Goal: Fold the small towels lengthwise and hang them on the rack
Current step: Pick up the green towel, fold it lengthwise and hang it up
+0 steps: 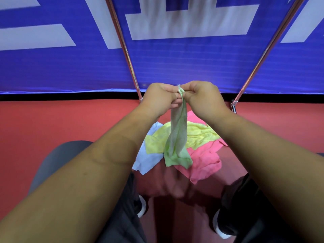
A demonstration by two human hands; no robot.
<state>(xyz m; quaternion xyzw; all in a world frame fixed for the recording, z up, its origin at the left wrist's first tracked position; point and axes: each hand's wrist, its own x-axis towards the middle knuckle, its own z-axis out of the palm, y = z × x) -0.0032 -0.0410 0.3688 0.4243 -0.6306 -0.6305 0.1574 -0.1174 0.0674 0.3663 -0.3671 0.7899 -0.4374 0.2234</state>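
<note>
A pale green towel (pixel 178 137) hangs bunched and narrow in front of me. My left hand (pixel 161 97) and my right hand (pixel 201 95) pinch its top edge together, fingers curled and nearly touching. Below it a pile of small towels lies on the red floor: a yellow towel (pixel 198 134), a pink towel (pixel 203 163) and a light blue towel (pixel 149 158). Two shiny metal poles of the rack (pixel 126 55) rise on either side of my hands, the right pole (pixel 263 55) slanting outward.
A blue banner with white shapes (pixel 175 64) stands right behind the rack. The red floor (pixel 52 120) spreads to both sides. My legs and dark shoes with white soles (pixel 142 206) are at the bottom of the view.
</note>
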